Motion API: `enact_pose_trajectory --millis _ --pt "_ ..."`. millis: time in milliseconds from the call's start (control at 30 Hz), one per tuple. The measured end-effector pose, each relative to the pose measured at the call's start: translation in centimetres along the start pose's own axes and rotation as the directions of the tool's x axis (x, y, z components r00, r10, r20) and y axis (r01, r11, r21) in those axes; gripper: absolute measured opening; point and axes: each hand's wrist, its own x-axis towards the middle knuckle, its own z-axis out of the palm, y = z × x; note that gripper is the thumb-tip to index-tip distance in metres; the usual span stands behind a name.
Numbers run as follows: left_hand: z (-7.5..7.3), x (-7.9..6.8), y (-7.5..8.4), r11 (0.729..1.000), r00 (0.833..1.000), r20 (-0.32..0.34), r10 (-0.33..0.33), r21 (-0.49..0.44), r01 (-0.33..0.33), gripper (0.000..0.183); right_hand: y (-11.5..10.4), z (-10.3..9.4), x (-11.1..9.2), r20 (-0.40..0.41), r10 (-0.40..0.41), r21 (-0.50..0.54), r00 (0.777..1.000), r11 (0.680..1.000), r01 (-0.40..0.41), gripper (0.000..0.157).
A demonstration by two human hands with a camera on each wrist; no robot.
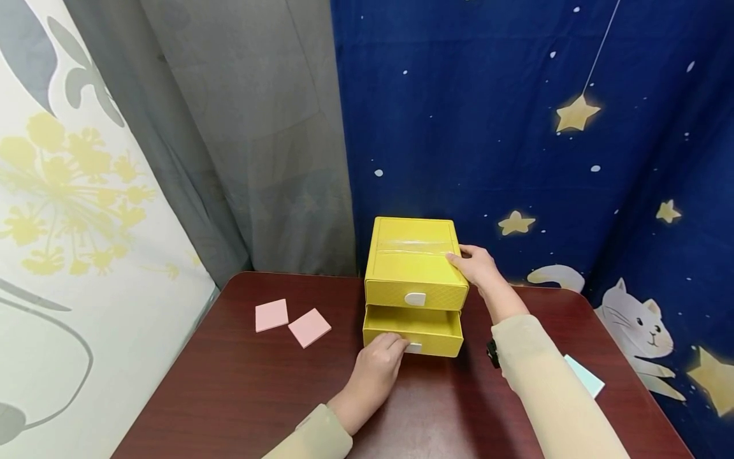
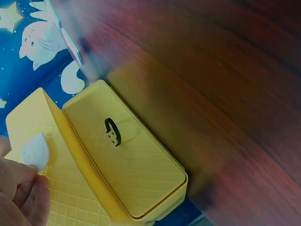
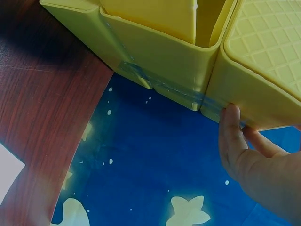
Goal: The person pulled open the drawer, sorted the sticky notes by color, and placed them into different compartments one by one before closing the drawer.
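A yellow drawer box stands at the back of the table, with clear tape across its top. Its upper drawer front is closed and bears a white tab. Below it, the lower drawer is pulled out, and no contents show inside. My left hand pinches the white tab on this drawer's front. Under that drawer, the left wrist view shows another yellow front with a black mark. My right hand holds the box's right side, fingers against the taped side wall.
Two pink square pads lie on the brown table left of the box. A pale blue pad lies near the right edge, partly behind my right sleeve. Curtains hang close behind the table.
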Motion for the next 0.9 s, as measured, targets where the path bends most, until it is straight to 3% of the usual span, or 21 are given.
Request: enact_pose_trajectory --millis 200,900 --pt "-0.5 -0.4 0.0 0.999 0.999 -0.026 0.038 -0.028 -0.039 0.006 -0.2 0.0 0.0 0.000 -0.007 -0.005 1.000 1.000 0.007 0.060" --pt "-1.6 -1.0 0.9 0.998 0.999 -0.019 0.040 -0.052 -0.041 0.006 -0.3 0.1 -0.5 -0.018 -0.002 -0.009 1.000 1.000 0.002 0.061"
